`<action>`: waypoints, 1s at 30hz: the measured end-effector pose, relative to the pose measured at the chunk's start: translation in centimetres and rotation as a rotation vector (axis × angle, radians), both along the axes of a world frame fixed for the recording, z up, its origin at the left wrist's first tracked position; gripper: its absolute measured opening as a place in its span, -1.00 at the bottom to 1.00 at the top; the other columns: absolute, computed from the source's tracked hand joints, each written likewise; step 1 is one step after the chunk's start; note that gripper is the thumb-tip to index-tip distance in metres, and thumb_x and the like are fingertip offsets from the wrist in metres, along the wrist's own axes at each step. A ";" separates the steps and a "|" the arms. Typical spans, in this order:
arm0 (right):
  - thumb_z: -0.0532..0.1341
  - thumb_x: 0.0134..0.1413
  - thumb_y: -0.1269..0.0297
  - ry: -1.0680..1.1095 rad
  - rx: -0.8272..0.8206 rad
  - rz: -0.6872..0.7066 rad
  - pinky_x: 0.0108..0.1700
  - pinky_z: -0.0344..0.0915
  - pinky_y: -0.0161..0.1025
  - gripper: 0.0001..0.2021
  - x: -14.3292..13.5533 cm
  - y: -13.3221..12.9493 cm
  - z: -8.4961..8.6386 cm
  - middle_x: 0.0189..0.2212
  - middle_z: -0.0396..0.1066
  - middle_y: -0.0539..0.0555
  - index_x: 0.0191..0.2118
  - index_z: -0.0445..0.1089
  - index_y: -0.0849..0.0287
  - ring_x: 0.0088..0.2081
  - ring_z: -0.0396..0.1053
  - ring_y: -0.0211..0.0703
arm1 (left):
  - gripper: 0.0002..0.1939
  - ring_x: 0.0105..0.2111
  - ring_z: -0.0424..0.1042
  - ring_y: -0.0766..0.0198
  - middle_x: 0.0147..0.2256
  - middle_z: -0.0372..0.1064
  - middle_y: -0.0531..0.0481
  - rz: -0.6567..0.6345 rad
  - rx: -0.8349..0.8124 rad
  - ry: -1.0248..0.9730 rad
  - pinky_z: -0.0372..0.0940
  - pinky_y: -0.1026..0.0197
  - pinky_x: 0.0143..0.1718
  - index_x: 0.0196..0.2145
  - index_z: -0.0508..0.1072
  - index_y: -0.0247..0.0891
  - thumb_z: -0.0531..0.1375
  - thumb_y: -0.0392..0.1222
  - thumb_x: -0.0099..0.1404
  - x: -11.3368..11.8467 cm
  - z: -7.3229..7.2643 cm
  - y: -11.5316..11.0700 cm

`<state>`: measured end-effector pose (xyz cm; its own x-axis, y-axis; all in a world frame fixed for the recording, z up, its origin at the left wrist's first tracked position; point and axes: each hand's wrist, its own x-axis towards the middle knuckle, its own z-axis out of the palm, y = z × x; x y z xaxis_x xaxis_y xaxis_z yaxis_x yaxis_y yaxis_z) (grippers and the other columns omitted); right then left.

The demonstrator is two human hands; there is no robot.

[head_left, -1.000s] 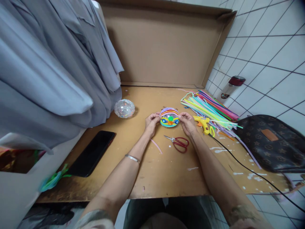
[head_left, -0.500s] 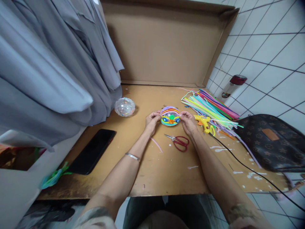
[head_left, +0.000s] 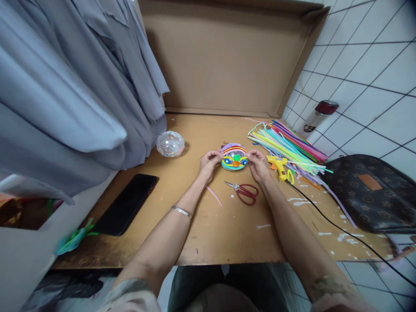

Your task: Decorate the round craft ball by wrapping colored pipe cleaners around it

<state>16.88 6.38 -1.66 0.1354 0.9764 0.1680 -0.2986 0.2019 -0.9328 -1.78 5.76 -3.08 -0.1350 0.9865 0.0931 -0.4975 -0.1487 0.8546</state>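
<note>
Between my two hands is a clear plastic ball (head_left: 234,156) trimmed with coloured pipe cleaners, purple, red and yellow bands across its top and blue, green and orange pieces on its front. My left hand (head_left: 210,164) pinches its left side, and my right hand (head_left: 258,163) grips the right side, fingers closed. Below the ball lie red-handled scissors (head_left: 246,193), blades pointing left. A short pink pipe cleaner (head_left: 214,196) rests to their left. Just right of my right hand sits a yellow glue gun (head_left: 278,167) with a black cord.
A bundle of pipe cleaners (head_left: 289,141) lies at back right, near a bottle (head_left: 320,116) and a dark patterned bag (head_left: 373,195). Another clear ball (head_left: 170,144) and a black phone (head_left: 126,204) are on the left. Cardboard (head_left: 224,60) stands behind; grey cloth (head_left: 81,95) hangs left.
Both hands and the ball between them have shifted very slightly to the right. The grip looks the same, and the other things on the table stay put.
</note>
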 end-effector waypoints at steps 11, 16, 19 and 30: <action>0.49 -0.42 0.19 -0.007 0.013 0.019 -0.38 0.21 -0.29 -0.69 -0.1 -0.1 0.1 -0.53 0.34 -0.09 -0.50 0.39 0.08 -0.45 0.23 -0.28 | -0.59 -0.32 0.45 0.28 -0.29 0.51 -0.02 -0.027 -0.024 -0.065 0.35 0.20 -0.22 -0.50 0.44 -0.27 0.53 -0.14 -0.28 0.0 -0.2 0.1; 0.46 -0.40 0.22 0.002 0.014 0.021 -0.38 0.23 -0.29 -0.73 0.0 0.0 0.0 -0.54 0.34 -0.09 -0.51 0.39 0.09 -0.46 0.24 -0.29 | -0.58 -0.33 0.44 0.32 -0.34 0.50 0.02 -0.035 -0.012 -0.080 0.33 0.23 -0.21 -0.50 0.44 -0.27 0.54 -0.16 -0.29 0.0 -0.1 0.1; 0.43 -0.37 0.22 -0.016 0.016 0.024 -0.39 0.21 -0.28 -0.75 0.0 0.0 0.0 -0.53 0.33 -0.09 -0.50 0.38 0.09 -0.46 0.22 -0.29 | -0.60 -0.33 0.45 0.31 -0.35 0.51 0.02 -0.034 -0.023 -0.095 0.33 0.22 -0.20 -0.51 0.45 -0.27 0.53 -0.19 -0.30 0.0 0.1 0.0; 0.40 -0.38 0.27 0.044 -0.017 0.059 -0.42 0.16 -0.32 -0.79 0.2 0.2 0.0 -0.54 0.30 -0.09 -0.50 0.39 0.12 -0.49 0.18 -0.33 | -0.64 -0.35 0.43 0.32 -0.38 0.49 0.02 -0.015 -0.048 -0.112 0.32 0.23 -0.23 -0.53 0.45 -0.27 0.50 -0.23 -0.30 -0.1 0.2 0.1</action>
<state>17.08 6.62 -1.61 0.0843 0.9856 0.1467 -0.3505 0.1672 -0.9215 -1.87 5.84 -2.92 -0.1275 0.9914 0.0307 -0.5921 -0.1009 0.7995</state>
